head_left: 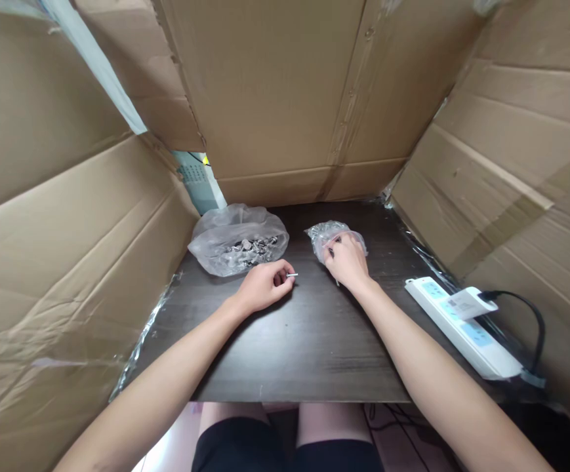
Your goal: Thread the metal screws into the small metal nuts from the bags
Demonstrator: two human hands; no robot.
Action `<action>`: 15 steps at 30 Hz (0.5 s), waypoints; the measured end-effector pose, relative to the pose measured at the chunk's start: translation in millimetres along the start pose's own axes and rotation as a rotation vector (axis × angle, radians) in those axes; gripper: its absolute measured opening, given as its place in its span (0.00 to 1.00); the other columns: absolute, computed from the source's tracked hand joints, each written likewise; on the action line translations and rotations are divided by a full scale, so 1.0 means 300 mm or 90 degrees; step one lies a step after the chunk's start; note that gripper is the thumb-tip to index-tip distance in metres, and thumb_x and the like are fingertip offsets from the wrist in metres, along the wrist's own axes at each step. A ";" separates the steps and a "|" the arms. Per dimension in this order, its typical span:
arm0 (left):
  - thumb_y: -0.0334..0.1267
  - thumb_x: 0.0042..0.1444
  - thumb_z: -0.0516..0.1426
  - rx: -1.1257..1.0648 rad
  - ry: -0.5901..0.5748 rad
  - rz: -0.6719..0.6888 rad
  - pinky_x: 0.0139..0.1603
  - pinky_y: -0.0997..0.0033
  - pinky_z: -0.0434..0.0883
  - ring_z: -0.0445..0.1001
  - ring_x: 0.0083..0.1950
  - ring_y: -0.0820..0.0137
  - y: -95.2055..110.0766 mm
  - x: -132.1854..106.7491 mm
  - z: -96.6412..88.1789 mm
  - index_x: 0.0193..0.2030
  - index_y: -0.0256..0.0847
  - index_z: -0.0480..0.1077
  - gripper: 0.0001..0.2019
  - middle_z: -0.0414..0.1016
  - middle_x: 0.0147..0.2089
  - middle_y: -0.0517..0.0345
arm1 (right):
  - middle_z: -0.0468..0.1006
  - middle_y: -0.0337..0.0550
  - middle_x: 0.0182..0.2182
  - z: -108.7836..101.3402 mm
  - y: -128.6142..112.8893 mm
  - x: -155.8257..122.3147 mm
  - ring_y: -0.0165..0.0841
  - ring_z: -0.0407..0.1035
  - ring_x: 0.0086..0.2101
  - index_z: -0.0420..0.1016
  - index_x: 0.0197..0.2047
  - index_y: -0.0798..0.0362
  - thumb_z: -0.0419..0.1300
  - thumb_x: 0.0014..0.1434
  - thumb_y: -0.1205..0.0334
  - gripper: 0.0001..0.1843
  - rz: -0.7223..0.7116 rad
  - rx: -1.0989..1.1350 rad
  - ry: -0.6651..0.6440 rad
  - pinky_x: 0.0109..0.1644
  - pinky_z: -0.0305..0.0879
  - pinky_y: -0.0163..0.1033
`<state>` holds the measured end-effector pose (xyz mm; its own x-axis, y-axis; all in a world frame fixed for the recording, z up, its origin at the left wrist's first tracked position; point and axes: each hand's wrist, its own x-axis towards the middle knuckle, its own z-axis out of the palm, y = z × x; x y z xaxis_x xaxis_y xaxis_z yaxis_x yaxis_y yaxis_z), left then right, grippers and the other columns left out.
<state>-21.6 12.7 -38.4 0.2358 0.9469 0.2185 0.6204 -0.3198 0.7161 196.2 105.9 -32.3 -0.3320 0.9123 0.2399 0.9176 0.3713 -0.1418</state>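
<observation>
Dark wood-look tabletop [275,367], walled on three sides by brown cardboard [285,98]. Left hand [264,287]: grip closed on a small metal pin [292,275], one end pinched by thumb and fingertips, the other poking out rightward. Pin sits low over the tabletop, in front of the gap between two bags; probably held so to leave its free end within reach of the other hand.

Right hand [348,262] is at the mouth of a small clear bag [321,231], fingers over or inside the opening. Cannot tell whether this grip has closed on anything.

Larger cloudy bag [208,246], slumped open just beyond the left hand, heap of metal parts [252,249] exposed. One bag per side, likely to give each hand its own supply. White power strip [479,335] lies far right, presumably kept aside.

Pin: thin, straight, silvery, bright against the dark surface; gripped end hidden. Bagged parts: shiny grey, jumbled, some round-faced, too small to make out further
</observation>
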 end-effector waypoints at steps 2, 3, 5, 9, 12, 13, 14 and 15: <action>0.37 0.60 0.59 0.001 -0.001 0.003 0.33 0.75 0.67 0.73 0.28 0.74 -0.001 0.000 0.000 0.42 0.40 0.74 0.06 0.77 0.31 0.62 | 0.73 0.60 0.52 -0.006 -0.003 0.002 0.49 0.66 0.53 0.85 0.50 0.57 0.52 0.69 0.60 0.20 0.010 -0.008 -0.012 0.56 0.61 0.49; 0.37 0.60 0.59 0.002 -0.002 0.006 0.33 0.75 0.67 0.73 0.29 0.74 -0.002 0.000 0.000 0.42 0.40 0.74 0.06 0.77 0.31 0.62 | 0.74 0.60 0.52 -0.007 -0.004 0.004 0.49 0.66 0.53 0.85 0.50 0.56 0.52 0.69 0.60 0.20 0.014 -0.007 -0.017 0.56 0.61 0.49; 0.37 0.60 0.59 0.004 -0.004 0.007 0.33 0.76 0.67 0.74 0.29 0.74 -0.002 0.000 0.000 0.42 0.40 0.74 0.06 0.77 0.31 0.61 | 0.74 0.59 0.52 -0.008 -0.004 0.007 0.48 0.67 0.53 0.84 0.52 0.54 0.52 0.69 0.60 0.20 0.022 0.001 -0.028 0.56 0.61 0.49; 0.38 0.60 0.59 0.007 -0.003 0.003 0.32 0.76 0.66 0.73 0.29 0.75 -0.002 0.000 0.000 0.42 0.40 0.74 0.06 0.77 0.32 0.61 | 0.75 0.55 0.52 -0.011 0.000 0.016 0.46 0.68 0.53 0.85 0.52 0.51 0.53 0.69 0.60 0.19 0.025 0.036 -0.052 0.57 0.60 0.49; 0.38 0.61 0.59 0.011 -0.002 0.004 0.33 0.76 0.66 0.73 0.29 0.75 -0.002 0.001 0.001 0.42 0.40 0.74 0.06 0.77 0.31 0.62 | 0.76 0.55 0.53 -0.015 0.006 0.023 0.45 0.68 0.54 0.84 0.52 0.50 0.55 0.69 0.58 0.18 0.025 0.056 -0.058 0.58 0.60 0.49; 0.38 0.60 0.59 0.012 -0.003 0.005 0.33 0.76 0.66 0.73 0.28 0.75 -0.001 0.001 0.001 0.42 0.40 0.74 0.06 0.77 0.31 0.62 | 0.76 0.56 0.54 -0.014 0.007 0.025 0.46 0.68 0.55 0.84 0.52 0.50 0.56 0.68 0.58 0.18 0.026 0.062 -0.061 0.58 0.60 0.49; 0.38 0.60 0.59 0.011 -0.004 0.006 0.33 0.76 0.66 0.73 0.28 0.75 -0.001 0.001 0.001 0.42 0.40 0.74 0.06 0.77 0.31 0.62 | 0.77 0.56 0.54 -0.013 0.009 0.026 0.46 0.68 0.55 0.85 0.52 0.50 0.57 0.67 0.57 0.17 0.026 0.068 -0.064 0.58 0.60 0.49; 0.38 0.60 0.59 0.010 -0.005 0.006 0.33 0.76 0.67 0.73 0.28 0.75 -0.001 0.001 0.001 0.42 0.40 0.74 0.06 0.77 0.31 0.62 | 0.77 0.56 0.53 -0.012 0.010 0.027 0.46 0.68 0.55 0.85 0.51 0.50 0.58 0.66 0.58 0.17 0.027 0.073 -0.066 0.59 0.60 0.49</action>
<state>-21.5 13.1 -38.7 0.2473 0.9436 0.2203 0.6301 -0.3293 0.7033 196.9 113.8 -27.4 -0.3202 0.9382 0.1317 0.9020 0.3444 -0.2604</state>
